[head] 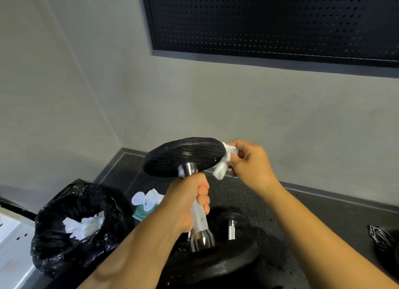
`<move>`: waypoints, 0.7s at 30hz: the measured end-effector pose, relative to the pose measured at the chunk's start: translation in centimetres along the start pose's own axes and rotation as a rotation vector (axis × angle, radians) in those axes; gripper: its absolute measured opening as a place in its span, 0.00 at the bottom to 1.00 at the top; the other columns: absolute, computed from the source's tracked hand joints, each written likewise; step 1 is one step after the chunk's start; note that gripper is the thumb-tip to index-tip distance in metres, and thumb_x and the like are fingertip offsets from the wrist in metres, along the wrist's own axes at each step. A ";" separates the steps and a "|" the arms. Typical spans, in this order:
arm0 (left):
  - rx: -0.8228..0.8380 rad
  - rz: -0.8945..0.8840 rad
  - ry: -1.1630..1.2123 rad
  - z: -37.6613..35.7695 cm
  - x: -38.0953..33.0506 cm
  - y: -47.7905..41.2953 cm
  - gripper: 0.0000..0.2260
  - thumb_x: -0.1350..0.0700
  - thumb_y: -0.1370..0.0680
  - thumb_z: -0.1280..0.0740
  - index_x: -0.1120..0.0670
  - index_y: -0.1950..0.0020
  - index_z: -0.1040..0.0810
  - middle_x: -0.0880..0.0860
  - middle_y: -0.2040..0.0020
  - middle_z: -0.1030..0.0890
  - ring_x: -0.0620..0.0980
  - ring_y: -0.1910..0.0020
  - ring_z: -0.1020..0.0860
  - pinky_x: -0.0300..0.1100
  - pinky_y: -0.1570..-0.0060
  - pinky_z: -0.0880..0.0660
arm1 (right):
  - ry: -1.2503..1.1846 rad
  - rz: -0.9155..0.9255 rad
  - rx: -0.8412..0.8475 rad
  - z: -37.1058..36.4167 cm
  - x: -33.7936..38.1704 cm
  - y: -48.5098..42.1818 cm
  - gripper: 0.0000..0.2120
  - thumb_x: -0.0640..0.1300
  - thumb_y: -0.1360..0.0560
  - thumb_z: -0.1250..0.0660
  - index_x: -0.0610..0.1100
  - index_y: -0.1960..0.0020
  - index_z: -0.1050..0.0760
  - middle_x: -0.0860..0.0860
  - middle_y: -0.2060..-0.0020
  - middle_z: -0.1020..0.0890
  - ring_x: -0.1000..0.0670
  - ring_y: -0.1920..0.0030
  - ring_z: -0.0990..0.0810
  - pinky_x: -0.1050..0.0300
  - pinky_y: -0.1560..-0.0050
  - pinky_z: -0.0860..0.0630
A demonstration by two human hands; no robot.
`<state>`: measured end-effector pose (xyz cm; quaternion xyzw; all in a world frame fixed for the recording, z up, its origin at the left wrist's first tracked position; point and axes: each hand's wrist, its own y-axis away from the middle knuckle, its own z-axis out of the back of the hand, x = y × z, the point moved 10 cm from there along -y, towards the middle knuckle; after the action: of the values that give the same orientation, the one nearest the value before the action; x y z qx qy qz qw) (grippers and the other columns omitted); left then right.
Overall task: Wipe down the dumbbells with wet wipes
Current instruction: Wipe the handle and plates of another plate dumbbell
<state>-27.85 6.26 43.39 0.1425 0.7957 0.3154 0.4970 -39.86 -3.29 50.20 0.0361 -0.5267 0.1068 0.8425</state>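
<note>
My left hand [190,202] grips the knurled silver handle of a dumbbell [183,157] and holds it upright, its black upper plate tilted toward me and its lower plate down near my forearm. My right hand [248,161] pinches a crumpled white wet wipe [223,165] against the right rim of the upper plate. Behind the held one, a second dumbbell [231,226] stands on the dark floor, its silver handle showing. A wet wipes pack [144,204], green and white, lies on the floor left of my left hand.
A bin lined with a black bag [71,226] stands at the lower left with used white wipes inside. Grey walls meet in a corner behind, with a black perforated panel [269,19] high on the right wall. Some black metal gear [382,239] lies at the far right.
</note>
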 end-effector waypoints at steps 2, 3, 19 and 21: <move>0.033 0.013 -0.001 -0.4 0.0 0.2 0.21 0.66 0.28 0.39 0.52 0.80 0.34 0.49 0.77 0.35 0.44 0.82 0.38 0.34 0.79 0.38 | 0.053 -0.074 0.030 -0.6 -2.2 0.1 0.07 0.33 0.25 0.37 0.41 0.59 0.24 0.42 0.69 0.20 0.46 0.71 0.24 0.47 0.65 0.23; 0.043 0.020 0.005 -0.6 -0.1 0.3 0.20 0.66 0.28 0.38 0.52 0.79 0.34 0.48 0.77 0.36 0.44 0.82 0.38 0.34 0.79 0.38 | 0.058 -0.110 0.020 -0.5 -3.2 0.2 0.08 0.32 0.25 0.37 0.42 0.60 0.25 0.44 0.70 0.21 0.48 0.72 0.24 0.50 0.66 0.24; -0.012 0.037 0.106 -0.9 -0.1 0.1 0.16 0.67 0.28 0.39 0.52 0.73 0.38 0.48 0.77 0.38 0.44 0.83 0.40 0.32 0.81 0.40 | -0.332 -0.221 -0.071 -0.9 -1.4 2.5 0.10 0.34 0.30 0.28 0.40 0.61 0.29 0.42 0.68 0.23 0.46 0.66 0.22 0.53 0.62 0.23; -0.007 0.042 0.102 -1.1 0.0 0.1 0.16 0.66 0.29 0.40 0.52 0.72 0.38 0.48 0.77 0.38 0.44 0.83 0.40 0.32 0.81 0.40 | -0.443 -0.232 -0.007 -1.7 -1.1 2.7 0.05 0.35 0.30 0.28 0.36 0.58 0.24 0.40 0.65 0.22 0.47 0.64 0.24 0.53 0.57 0.22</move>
<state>-28.80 5.97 43.77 0.1413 0.8158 0.3355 0.4494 -39.40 -0.55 48.35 0.1162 -0.6912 -0.0029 0.7132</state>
